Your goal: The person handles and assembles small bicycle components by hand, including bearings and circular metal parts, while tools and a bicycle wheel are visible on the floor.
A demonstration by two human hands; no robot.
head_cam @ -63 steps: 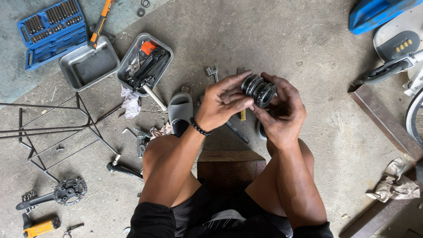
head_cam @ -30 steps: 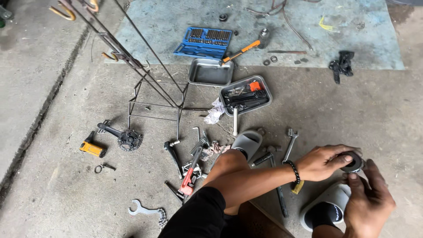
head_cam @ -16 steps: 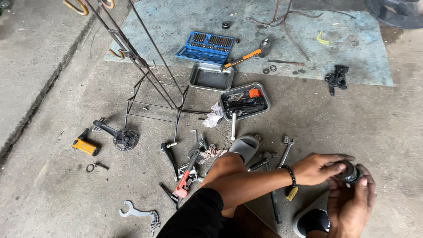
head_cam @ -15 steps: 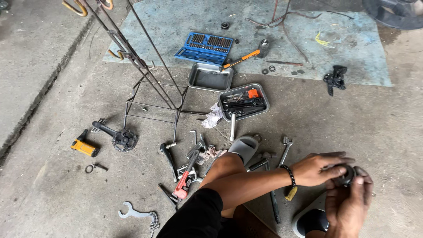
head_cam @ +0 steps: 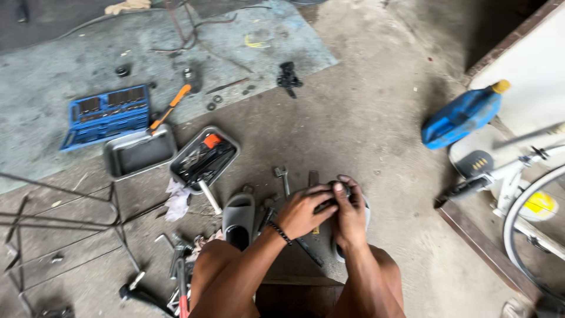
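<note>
Small dark round metal part [head_cam: 329,200], clasped by both hands above the concrete floor [head_cam: 365,118].

Left hand [head_cam: 301,212] and right hand [head_cam: 348,215] press together, fingers closed on the part and hiding most of it; its exact shape is hard to make out. Grey slipper [head_cam: 238,218] lies just left; bare floor opens beyond, toward the blue plastic jug [head_cam: 462,115]. White bicycle frame [head_cam: 518,171] is cut off at the right edge.

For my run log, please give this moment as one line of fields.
left hand: grips small dark part | right hand: grips same part | below: grey slipper, wrench | floor: concrete
</note>
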